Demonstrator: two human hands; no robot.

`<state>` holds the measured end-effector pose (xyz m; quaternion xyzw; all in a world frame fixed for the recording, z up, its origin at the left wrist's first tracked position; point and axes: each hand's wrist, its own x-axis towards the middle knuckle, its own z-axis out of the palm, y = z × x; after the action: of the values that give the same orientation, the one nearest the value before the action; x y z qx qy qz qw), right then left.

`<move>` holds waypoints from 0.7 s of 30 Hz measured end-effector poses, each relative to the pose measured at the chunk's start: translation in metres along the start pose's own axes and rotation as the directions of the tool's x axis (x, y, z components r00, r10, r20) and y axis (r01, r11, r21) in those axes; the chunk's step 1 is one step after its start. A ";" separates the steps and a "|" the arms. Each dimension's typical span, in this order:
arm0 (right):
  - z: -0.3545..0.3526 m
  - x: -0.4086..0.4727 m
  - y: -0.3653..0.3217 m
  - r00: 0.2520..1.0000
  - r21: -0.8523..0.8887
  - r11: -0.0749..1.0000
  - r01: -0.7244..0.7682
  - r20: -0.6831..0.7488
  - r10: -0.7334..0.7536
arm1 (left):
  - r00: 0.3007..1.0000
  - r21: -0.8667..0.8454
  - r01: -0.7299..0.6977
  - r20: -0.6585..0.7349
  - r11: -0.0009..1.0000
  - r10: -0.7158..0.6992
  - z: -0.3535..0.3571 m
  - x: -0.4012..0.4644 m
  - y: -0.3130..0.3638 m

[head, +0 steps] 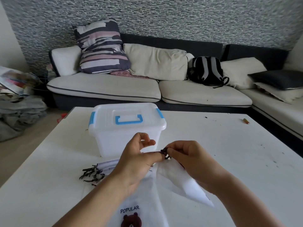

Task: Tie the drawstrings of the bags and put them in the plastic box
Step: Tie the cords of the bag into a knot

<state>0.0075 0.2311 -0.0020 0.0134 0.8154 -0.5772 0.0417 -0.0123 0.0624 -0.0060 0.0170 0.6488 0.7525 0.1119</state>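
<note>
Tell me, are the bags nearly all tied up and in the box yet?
Not yet. Both hands, left hand and right hand, are pinching the dark drawstring of the white bear bag, so that knot is in progress. More bags lie beside it with loose cords, seemingly untied. The plastic box has its lid on, so opening it and putting bags in is left.

Views: one, head-worn, wide-angle. Position: above the near edge of the white surface [213,153], at the person's own eye level. Facing: forward and down, across the surface toward the sofa [196,94] and patterned wall [164,17]. Range: close to both forearms, which enter from the bottom edge; left hand [137,159] and right hand [186,156] sit low centre; box [126,128] mid-frame behind them. Straight lines bow at the margins. Shared coverage: none, single view.
</note>
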 end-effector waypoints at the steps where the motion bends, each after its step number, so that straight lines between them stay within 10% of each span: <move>1: -0.001 0.000 0.000 1.000 0.017 1.000 -0.019 0.001 0.019 | 1.000 0.011 -0.004 0.001 1.000 0.004 -0.001 0.000 0.001; 21: -0.006 0.005 0.005 0.944 0.462 0.828 -0.317 0.238 0.229 | 0.946 0.341 -0.323 0.122 0.883 0.300 -0.009 -0.001 0.000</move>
<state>0.0022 0.2381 -0.0056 0.0904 0.6234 -0.7531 0.1897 -0.0126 0.0536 -0.0072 0.1655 0.7591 0.6296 0.0058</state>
